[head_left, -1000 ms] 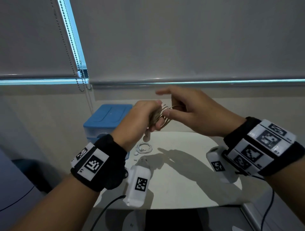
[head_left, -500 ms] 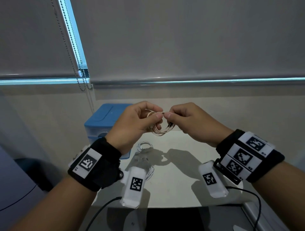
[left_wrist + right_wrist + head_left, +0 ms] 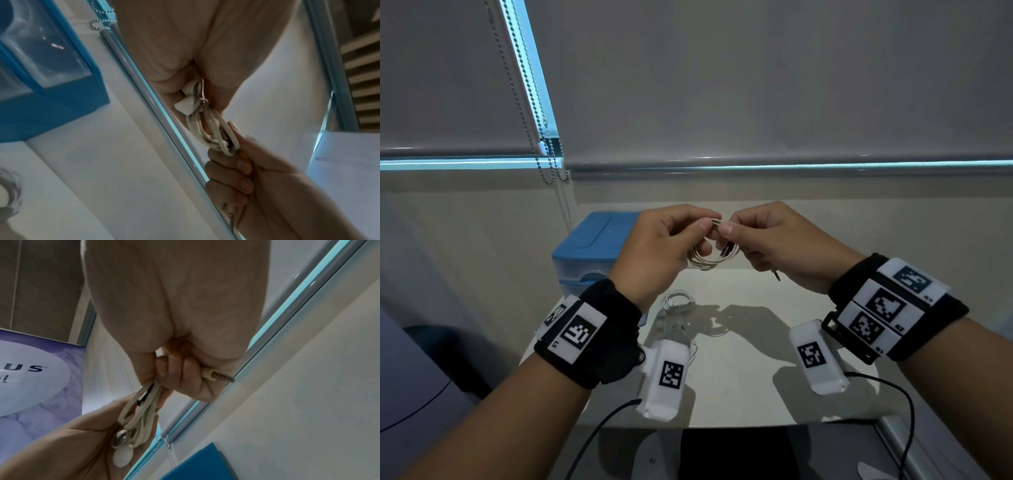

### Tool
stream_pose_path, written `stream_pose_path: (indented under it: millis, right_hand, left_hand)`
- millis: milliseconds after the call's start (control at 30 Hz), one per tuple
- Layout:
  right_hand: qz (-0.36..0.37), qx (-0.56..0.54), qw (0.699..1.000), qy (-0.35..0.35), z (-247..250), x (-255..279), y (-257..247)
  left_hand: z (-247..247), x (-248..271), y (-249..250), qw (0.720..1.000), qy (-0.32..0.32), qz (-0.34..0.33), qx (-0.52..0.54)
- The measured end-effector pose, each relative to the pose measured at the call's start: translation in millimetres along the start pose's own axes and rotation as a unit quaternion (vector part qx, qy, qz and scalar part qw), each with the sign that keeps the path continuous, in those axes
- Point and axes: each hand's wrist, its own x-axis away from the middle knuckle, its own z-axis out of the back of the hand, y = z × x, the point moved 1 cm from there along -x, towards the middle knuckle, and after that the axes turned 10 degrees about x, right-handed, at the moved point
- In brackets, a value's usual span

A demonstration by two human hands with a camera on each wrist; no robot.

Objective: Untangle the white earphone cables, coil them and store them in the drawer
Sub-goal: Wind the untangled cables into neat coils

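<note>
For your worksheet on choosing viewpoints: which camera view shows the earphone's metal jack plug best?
The right wrist view: the jack plug pokes out sharp and close below the right hand. The head view shows it only as a tiny tip under that hand; the left wrist view hardly shows it.

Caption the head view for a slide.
Left hand and right hand pinch a coiled earphone cable above the table, near a blue drawer unit.

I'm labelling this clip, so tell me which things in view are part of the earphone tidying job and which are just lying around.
Part of the job:
- coiled earphone cable, pinched by left hand and right hand
- audio plug, poking from the right hand's grip
- second coil on the table
- blue drawer unit

Lying about:
- blind chain
</note>
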Motion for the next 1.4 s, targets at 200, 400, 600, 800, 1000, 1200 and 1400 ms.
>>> stream_pose_path:
  millis: [200,400,600,800,1000,1200,1400]
  right_hand:
    - [0.018,0.006,1.0,0.01,11.2,3.5,4.3]
    - [0.093,0.298,0.944,0.103,8.3,1.5,5.4]
    - [0.062,0.05,0.989,0.126,-4.2,-7.3,9.3]
    - [-0.002,-0.264,0.96,0.093,-15.7,-7.0,-1.8]
    - [-0.017,-0.255,0.963,0.082,-22.8,-6.2,-2.3]
    - [-0.064,-0.282,0.949,0.127,-22.2,-5.8,-0.3]
    - [-0.08,-0.325,0.928,0.162,-23.6,-7.5,-5.4]
  left_hand:
    - [13.5,-6.7,4.7,0.999,0.029,0.005,0.045]
    - [0.6,-2.8,1.0,0.994,0.01,0.031,0.104]
    - [-9.2,-5.3,3.9,0.99,0.035,0.02,0.136]
    - [-5.6,-6.1,5.5,0.993,0.07,-0.035,0.085]
    - [-5.0,-3.3,2.8,0.993,0.08,-0.072,0.044]
    - [-6.0,-2.0,-0.7,0.994,0.071,-0.073,0.033]
    - [-9.2,-3.8,0.5,0.993,0.073,-0.074,0.052]
